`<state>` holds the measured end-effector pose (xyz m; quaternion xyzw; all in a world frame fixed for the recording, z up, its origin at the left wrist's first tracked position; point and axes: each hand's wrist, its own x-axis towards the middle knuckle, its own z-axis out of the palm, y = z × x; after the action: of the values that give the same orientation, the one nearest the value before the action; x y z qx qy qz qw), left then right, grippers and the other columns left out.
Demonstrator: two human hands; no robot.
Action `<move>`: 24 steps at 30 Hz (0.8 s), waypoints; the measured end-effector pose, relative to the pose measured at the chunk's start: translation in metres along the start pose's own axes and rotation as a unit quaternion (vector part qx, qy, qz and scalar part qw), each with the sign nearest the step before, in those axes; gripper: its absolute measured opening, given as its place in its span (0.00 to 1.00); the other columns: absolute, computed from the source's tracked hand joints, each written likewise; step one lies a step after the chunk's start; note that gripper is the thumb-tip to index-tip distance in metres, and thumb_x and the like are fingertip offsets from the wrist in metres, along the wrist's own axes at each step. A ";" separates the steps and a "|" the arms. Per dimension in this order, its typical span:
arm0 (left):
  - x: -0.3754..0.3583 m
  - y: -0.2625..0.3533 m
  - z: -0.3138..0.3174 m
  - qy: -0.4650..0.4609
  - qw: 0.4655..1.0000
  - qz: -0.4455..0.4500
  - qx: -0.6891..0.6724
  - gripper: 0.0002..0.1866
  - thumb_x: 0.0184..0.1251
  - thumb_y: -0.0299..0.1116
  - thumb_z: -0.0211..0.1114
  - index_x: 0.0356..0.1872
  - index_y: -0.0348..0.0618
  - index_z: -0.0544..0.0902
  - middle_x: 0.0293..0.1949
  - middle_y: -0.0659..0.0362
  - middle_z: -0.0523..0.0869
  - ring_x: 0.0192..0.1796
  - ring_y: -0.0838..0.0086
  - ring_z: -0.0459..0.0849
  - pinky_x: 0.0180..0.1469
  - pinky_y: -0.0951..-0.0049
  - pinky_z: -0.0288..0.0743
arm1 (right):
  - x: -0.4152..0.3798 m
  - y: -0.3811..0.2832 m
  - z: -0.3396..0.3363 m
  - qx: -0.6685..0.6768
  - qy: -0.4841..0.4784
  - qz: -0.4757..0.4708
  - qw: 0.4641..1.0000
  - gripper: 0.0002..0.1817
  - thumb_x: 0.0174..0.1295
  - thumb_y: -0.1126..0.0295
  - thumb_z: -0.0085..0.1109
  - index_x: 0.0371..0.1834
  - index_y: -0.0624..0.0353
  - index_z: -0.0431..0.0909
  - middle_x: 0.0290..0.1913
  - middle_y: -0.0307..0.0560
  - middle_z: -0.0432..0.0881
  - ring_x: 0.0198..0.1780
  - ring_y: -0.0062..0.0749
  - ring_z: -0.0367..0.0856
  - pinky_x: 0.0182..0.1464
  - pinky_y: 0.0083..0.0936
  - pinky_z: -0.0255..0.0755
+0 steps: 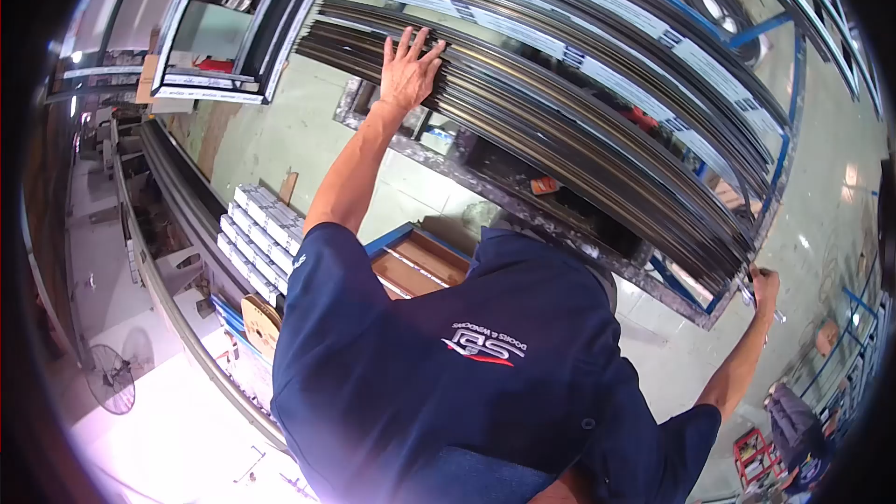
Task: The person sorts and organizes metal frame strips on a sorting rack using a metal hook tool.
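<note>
My left hand lies with its fingers spread on top of a bundle of long dark profiles, near their left end. At the right end of the same bundle is my right hand, its fingers curled closed. A small shiny metal piece shows beside those fingers; what it is and how it is gripped I cannot make out. The profiles lie side by side across a rack with a speckled edge. Behind them run more long profiles wrapped in white printed film.
Black-and-silver frames stand at upper left. White-wrapped bars are stacked at left near a brown cardboard reel. A blue-edged tray sits before me. A black coil lies at upper right. Another person is at lower right.
</note>
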<state>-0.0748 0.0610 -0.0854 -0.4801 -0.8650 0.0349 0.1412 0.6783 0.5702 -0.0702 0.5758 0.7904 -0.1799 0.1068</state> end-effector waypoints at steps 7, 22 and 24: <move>0.003 -0.057 0.020 -0.027 0.993 -0.113 -0.004 0.22 0.79 0.47 0.49 0.70 0.63 0.77 0.75 0.58 0.69 0.77 0.57 0.64 0.75 0.38 0.53 | 0.005 0.005 0.007 0.080 -0.013 0.021 0.996 0.21 0.62 0.59 0.68 0.36 0.73 0.86 0.25 0.50 0.84 0.31 0.28 0.78 0.40 0.31 0.74; 0.012 -0.150 0.051 0.045 0.980 -0.192 -0.014 0.21 0.78 0.43 0.52 0.66 0.54 0.79 0.71 0.62 0.76 0.77 0.54 0.63 0.76 0.37 0.51 | -0.186 -0.107 0.008 0.544 0.058 0.192 0.815 0.30 0.74 0.44 0.52 0.56 0.63 0.83 0.45 0.47 0.86 0.40 0.32 0.79 0.45 0.29 0.72; 0.012 -0.156 0.049 0.060 0.980 -0.187 -0.039 0.21 0.75 0.43 0.56 0.65 0.55 0.81 0.70 0.61 0.77 0.77 0.51 0.62 0.76 0.36 0.50 | -0.219 -0.182 0.063 0.603 0.020 0.185 0.775 0.29 0.74 0.43 0.51 0.51 0.61 0.83 0.42 0.45 0.84 0.34 0.30 0.76 0.39 0.29 0.70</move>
<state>-0.2225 -0.0091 -0.0989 -0.3161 -0.9302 -0.0553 0.1783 0.5723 0.3040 -0.0156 0.6610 0.3997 -0.5851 -0.2468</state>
